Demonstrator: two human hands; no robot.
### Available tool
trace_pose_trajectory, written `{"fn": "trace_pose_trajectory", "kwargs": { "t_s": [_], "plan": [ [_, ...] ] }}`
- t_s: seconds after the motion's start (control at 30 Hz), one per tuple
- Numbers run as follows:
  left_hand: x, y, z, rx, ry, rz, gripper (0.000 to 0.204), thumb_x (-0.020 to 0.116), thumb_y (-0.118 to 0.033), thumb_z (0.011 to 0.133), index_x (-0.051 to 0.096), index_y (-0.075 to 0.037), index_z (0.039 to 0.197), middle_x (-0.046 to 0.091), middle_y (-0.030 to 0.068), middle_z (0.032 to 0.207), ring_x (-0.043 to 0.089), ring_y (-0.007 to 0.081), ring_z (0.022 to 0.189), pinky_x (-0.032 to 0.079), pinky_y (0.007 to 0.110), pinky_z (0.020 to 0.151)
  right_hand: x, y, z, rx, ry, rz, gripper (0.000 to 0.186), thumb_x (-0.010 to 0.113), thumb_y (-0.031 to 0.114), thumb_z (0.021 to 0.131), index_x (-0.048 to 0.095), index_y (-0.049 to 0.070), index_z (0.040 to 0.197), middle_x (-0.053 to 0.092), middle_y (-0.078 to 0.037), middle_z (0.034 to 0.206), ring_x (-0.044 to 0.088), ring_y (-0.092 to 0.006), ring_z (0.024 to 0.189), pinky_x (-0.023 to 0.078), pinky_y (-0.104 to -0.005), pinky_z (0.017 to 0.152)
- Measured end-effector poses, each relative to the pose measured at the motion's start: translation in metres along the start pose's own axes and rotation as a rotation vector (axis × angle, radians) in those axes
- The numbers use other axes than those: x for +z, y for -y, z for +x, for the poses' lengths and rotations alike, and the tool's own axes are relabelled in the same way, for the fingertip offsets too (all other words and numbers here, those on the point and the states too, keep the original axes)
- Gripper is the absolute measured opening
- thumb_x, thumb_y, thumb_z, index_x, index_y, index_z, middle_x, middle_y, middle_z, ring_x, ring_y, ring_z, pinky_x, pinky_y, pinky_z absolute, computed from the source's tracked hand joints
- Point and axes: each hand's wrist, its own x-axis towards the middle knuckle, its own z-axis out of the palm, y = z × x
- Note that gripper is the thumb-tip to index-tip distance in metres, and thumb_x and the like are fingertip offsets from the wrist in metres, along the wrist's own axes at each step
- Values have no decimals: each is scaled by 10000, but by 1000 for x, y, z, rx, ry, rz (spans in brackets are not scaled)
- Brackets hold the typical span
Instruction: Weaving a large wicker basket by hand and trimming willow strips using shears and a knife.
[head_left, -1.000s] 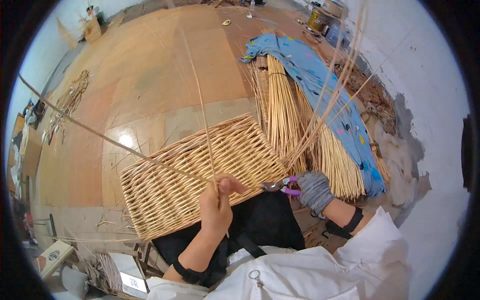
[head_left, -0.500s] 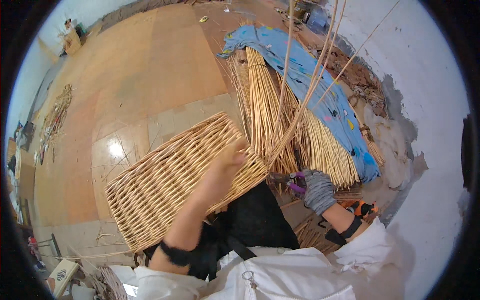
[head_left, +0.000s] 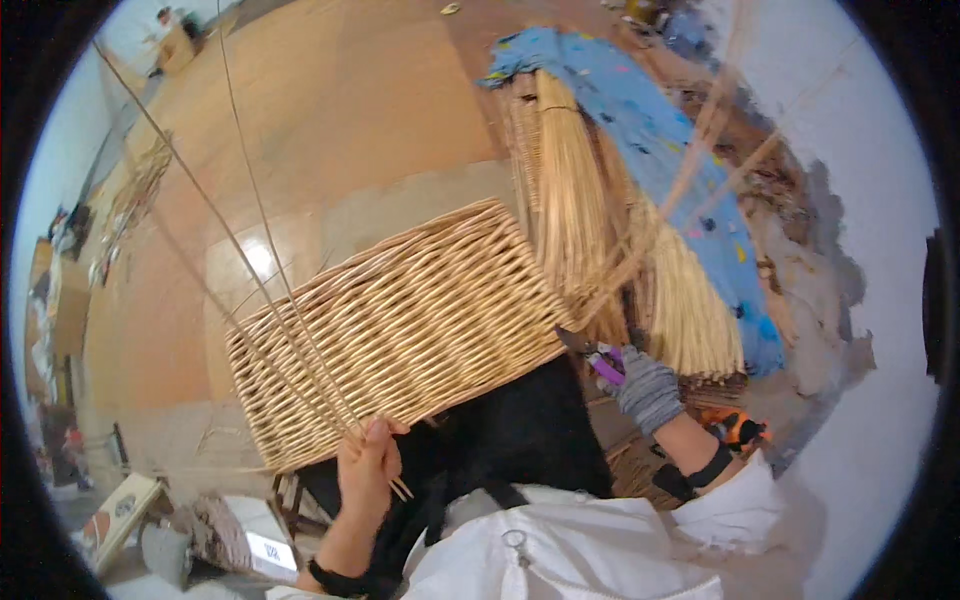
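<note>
A rectangular woven wicker basket piece point(head_left: 400, 325) lies tilted across my lap, its weave facing up. My bare left hand point(head_left: 368, 465) is at its near edge, closed around a few long thin wicker rods point(head_left: 224, 224). Their short ends stick out below the fist, while the long ends reach far up and left over the weave. At the right corner, my grey-gloved right hand point(head_left: 652, 392) grips purple-handled pruning shears point(head_left: 607, 370). The blades are dark and partly hidden beside the basket corner. More long rods point(head_left: 690, 185), blurred, rise from that corner toward the upper right.
Bundles of peeled rods point(head_left: 575, 150) lie on the floor beyond the right corner, partly under a blue patterned cloth point(head_left: 640, 125). A peeling white wall point(head_left: 850, 180) bounds the right side. A white box point(head_left: 262, 535) is at lower left. Loose scraps point(head_left: 135, 195) lie at far left.
My left hand has moved from above the basket's right end down to its near-left edge, and now a few rods show in it. My view has shifted slightly; the right hand still holds the shears.
</note>
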Motion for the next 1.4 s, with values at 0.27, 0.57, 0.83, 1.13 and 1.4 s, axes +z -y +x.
{"fn": "trace_pose_trajectory", "kwargs": {
  "t_s": [0.27, 0.57, 0.83, 1.13, 1.4],
  "plan": [
    [9, 31, -26, 119, -96, 353, 226, 365, -75, 900, 451, 5, 1093, 581, 120, 1039, 528, 89, 544, 430, 200, 481, -15, 55, 6, -481, 249, -5, 377, 641, 290, 664, 530, 68, 948, 575, -130, 777, 578, -312, 718, 464, -407, 623],
    [15, 40, -7, 129, 138, 475, 389, 375, -18, 869, 363, -38, 1257, 482, 174, 1192, 629, 210, 651, 508, 296, 569, -36, 102, 29, -530, 108, -215, 551, 642, 427, 622, 530, 47, 1006, 555, -138, 867, 531, -287, 843, 382, -408, 740],
    [4, 39, -1, -75, 265, -253, 391, 353, -141, 912, 301, -1, 1274, 428, 142, 1263, 617, 152, 591, 363, 176, 386, -37, 122, 34, -617, 105, -315, 534, 679, 341, 585, 540, 39, 1002, 565, -119, 846, 544, -277, 818, 394, -402, 722],
    [-59, 34, -47, 58, -164, -151, 265, 349, -234, 932, 464, -10, 1015, 617, 146, 873, 535, 113, 443, 357, 178, 352, -31, 91, 21, -362, -71, 231, 312, 539, 371, 774, 576, 83, 890, 593, -83, 713, 588, -301, 693, 466, -399, 635],
    [-87, 55, -64, -14, -307, -181, 318, 383, -306, 918, 467, -12, 1006, 610, 135, 737, 505, 110, 427, 365, 179, 373, 5, 149, -33, -523, -63, 472, 223, 586, 179, 705, 523, 55, 879, 583, -155, 753, 581, -329, 682, 464, -419, 570]
  ]
}}
